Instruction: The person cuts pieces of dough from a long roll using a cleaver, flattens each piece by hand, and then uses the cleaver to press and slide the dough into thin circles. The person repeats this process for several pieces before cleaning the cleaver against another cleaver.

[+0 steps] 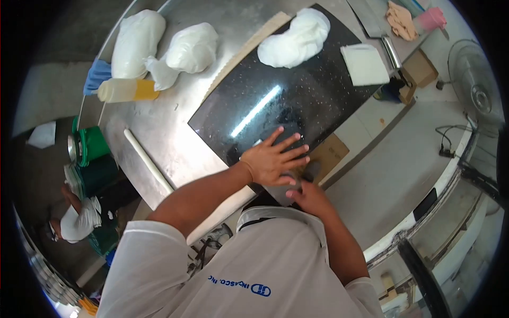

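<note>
My left hand [275,159] lies palm down with fingers spread over the near end of a black speckled slab [297,100]. Lower and to its right, my right hand [310,199] is bent at the slab's near edge, its thumb against a greyish flat piece [280,192]. The piece is too blurred to name, and most of the right fingers are hidden. A small pale scrap [258,142] shows beside my left hand. On the slab's far end rests a soft white mass [296,40], with a white folded cloth or pad [365,64] at its right.
The metal table [183,114] holds a full white bag [139,45], a knotted white bag [193,47], a bottle of yellow liquid [127,90] and a white rod [148,160]. A fan [477,87] stands right. Another person [79,217] is at far left near green containers [93,144].
</note>
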Available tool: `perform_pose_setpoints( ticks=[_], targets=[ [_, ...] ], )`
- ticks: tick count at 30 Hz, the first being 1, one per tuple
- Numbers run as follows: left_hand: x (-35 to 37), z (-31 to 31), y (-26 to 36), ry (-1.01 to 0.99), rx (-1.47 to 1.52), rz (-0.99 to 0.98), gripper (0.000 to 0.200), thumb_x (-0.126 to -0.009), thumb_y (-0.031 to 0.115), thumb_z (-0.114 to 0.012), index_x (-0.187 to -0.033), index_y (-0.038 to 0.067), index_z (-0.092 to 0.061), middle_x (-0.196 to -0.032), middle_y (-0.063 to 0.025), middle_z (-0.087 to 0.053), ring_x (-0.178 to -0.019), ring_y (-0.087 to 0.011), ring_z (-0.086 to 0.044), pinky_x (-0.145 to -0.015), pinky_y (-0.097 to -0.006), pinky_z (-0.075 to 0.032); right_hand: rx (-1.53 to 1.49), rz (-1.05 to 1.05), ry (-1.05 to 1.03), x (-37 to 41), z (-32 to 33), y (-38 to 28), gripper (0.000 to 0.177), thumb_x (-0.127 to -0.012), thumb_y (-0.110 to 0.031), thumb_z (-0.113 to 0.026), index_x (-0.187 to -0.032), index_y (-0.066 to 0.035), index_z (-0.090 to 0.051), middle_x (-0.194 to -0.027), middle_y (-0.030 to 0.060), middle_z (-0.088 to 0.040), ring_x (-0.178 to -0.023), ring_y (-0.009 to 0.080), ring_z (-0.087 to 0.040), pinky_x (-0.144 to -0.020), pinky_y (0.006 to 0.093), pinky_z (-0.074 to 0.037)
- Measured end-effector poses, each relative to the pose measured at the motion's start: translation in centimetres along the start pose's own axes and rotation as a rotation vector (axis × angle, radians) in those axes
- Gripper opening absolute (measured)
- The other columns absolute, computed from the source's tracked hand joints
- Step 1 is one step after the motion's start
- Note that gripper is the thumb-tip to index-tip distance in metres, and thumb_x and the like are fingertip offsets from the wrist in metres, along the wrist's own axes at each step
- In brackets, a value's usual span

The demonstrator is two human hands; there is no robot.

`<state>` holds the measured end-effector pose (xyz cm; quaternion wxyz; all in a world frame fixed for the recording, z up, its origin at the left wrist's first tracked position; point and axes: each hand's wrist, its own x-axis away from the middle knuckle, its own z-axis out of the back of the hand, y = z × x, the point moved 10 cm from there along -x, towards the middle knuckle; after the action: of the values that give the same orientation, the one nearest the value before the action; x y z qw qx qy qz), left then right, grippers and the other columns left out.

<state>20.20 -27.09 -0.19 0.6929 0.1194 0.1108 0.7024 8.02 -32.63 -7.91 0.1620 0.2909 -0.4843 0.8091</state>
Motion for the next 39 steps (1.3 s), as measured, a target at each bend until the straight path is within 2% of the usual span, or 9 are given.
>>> perform_pose_setpoints(
  ticks=[4, 6, 8, 12, 14, 19, 26, 33, 39],
  targets=[
    [-3.5, 1.7, -3.6, 0.021, -0.13, 0.061, 0.07, -0.096, 0.065, -0.049, -0.152, 0.023, -0.05, -0.165, -0.0088, -0.036, -0.156, -0.036, -0.023, -0.125, -0.0643, -0.009, -0.077, -0.07, -0.025, -2.1, 6.1, -3.0, 0.051, -0.091, -0.041, -0.072, -0.119, 0.0, -0.067, -0.102, 0.0224, -0.074, -0.096, 0.0353, -0.073, -0.084, 0.0451, -0.054],
    [-5.2, 3.4, -5.3, 0.098, -0.148, 0.095, 0.07, -0.096, 0.065, -0.049, -0.151, 0.023, -0.05, -0.164, -0.009, -0.037, -0.155, -0.0359, -0.025, -0.125, -0.0644, -0.009, -0.047, -0.072, 0.044, -3.1, 8.6, -3.5, 0.051, -0.093, -0.043, -0.071, -0.126, -0.004, -0.065, -0.092, 0.0167, -0.071, -0.079, 0.0317, -0.068, -0.075, 0.0421, -0.053],
    [-4.4, 4.2, -4.9, 0.164, -0.129, 0.142, 0.07, -0.096, 0.065, -0.049, -0.151, 0.023, -0.05, -0.163, -0.0093, -0.038, -0.155, -0.0358, -0.026, -0.125, -0.0645, -0.01, -0.089, 0.006, 0.046, -1.4, 5.8, -2.9, 0.057, -0.091, -0.042, -0.073, -0.131, -0.003, -0.062, -0.093, 0.0176, -0.072, -0.081, 0.0326, -0.069, -0.076, 0.0426, -0.054],
    [0.4, -0.1, 3.0, -0.094, 0.044, -0.227, 0.07, -0.095, 0.064, -0.05, -0.151, 0.023, -0.05, -0.161, -0.0098, -0.04, -0.154, -0.0334, -0.028, -0.125, -0.0624, -0.011, 0.206, 0.363, 0.433, 2.9, 0.7, -4.0, 0.077, -0.085, -0.04, -0.08, -0.144, -0.001, -0.05, -0.099, 0.0217, -0.073, -0.09, 0.038, -0.072, -0.078, 0.0465, -0.056],
    [0.2, -1.2, 3.5, -0.134, 0.081, -0.341, 0.07, -0.095, 0.063, -0.05, -0.152, 0.023, -0.048, -0.161, -0.0093, -0.04, -0.155, -0.0314, -0.026, -0.126, -0.0614, -0.011, 0.042, -0.268, 0.145, 4.0, 0.2, -2.3, 0.094, -0.084, -0.042, -0.08, -0.155, -0.002, -0.032, -0.107, 0.0253, -0.073, -0.099, 0.0426, -0.071, -0.086, 0.0496, -0.055],
    [-4.9, 3.6, -4.5, 0.015, -0.082, -0.233, 0.071, -0.092, 0.066, -0.053, -0.147, 0.021, -0.054, -0.157, -0.0114, -0.045, -0.152, -0.0346, -0.031, -0.124, -0.063, -0.014, 0.139, -0.101, 0.189, -1.0, 6.7, -5.5, 0.085, -0.083, -0.044, -0.08, -0.143, 0.001, -0.042, -0.107, 0.0268, -0.072, -0.1, 0.0459, -0.07, -0.086, 0.0537, -0.054],
    [-0.7, -1.0, 4.2, -0.022, -0.03, -0.3, 0.07, -0.093, 0.071, -0.05, -0.144, 0.024, -0.057, -0.153, -0.0075, -0.049, -0.151, -0.0361, -0.032, -0.125, -0.0626, -0.014, 0.014, -0.2, 0.19, 4.4, 0.2, -1.9, 0.077, -0.079, -0.043, -0.084, -0.129, 0.004, -0.047, -0.104, 0.0303, -0.071, -0.103, 0.0455, -0.069, -0.088, 0.053, -0.054],
    [-6.0, 4.4, -5.0, 0.106, -0.14, -0.102, 0.07, -0.091, 0.066, -0.057, -0.145, 0.02, -0.056, -0.153, -0.0118, -0.048, -0.15, -0.0364, -0.033, -0.123, -0.0615, -0.019, 0.165, -0.191, 0.203, -0.9, 9.1, -6.1, 0.07, -0.08, -0.039, -0.083, -0.125, 0.003, -0.05, -0.109, 0.0282, -0.07, -0.103, 0.0458, -0.069, -0.089, 0.0531, -0.054],
    [-0.9, -0.4, 3.2, 0.0, 0.005, -0.166, 0.07, -0.094, 0.069, -0.051, -0.147, 0.024, -0.055, -0.156, -0.0106, -0.046, -0.152, -0.0363, -0.03, -0.126, -0.0609, -0.014, 0.085, -0.134, 0.172, 5.2, 0.5, -1.9, 0.078, -0.079, -0.039, -0.085, -0.133, 0.002, -0.047, -0.104, 0.0277, -0.071, -0.1, 0.0467, -0.07, -0.085, 0.0538, -0.055]
  ],
)
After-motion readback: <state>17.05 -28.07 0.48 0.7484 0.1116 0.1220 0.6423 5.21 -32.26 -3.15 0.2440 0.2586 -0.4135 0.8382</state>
